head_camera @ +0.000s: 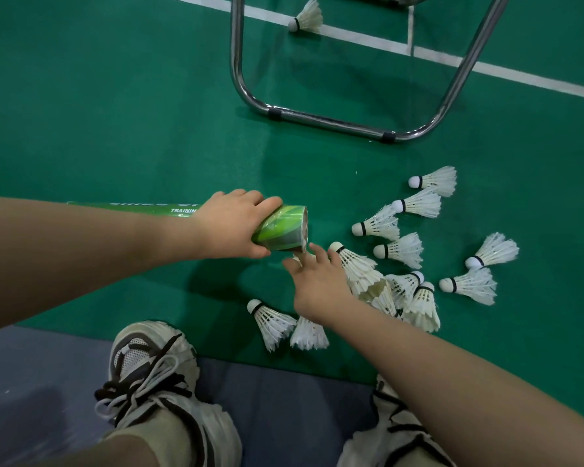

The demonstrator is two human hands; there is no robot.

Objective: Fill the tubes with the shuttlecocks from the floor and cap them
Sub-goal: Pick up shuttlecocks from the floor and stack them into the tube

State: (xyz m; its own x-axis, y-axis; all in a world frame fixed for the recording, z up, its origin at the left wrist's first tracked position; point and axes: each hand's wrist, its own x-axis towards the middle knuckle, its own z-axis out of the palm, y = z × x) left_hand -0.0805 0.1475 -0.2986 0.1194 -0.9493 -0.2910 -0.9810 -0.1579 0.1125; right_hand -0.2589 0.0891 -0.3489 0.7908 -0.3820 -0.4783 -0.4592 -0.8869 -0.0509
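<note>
Left hand grips the tube, mouth facing right toward the shuttlecocks; right hand, fingers spread, seemingly empty, hovers just below that mouth, nearer the pile.

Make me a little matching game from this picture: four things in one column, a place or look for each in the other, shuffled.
1 green tube
2 far shuttlecock
3 metal frame
4 left shoe

a on the white line
b on the grey floor
c in the left hand
d bent, shiny chrome

Pairs: 1-c, 2-a, 3-d, 4-b
</note>
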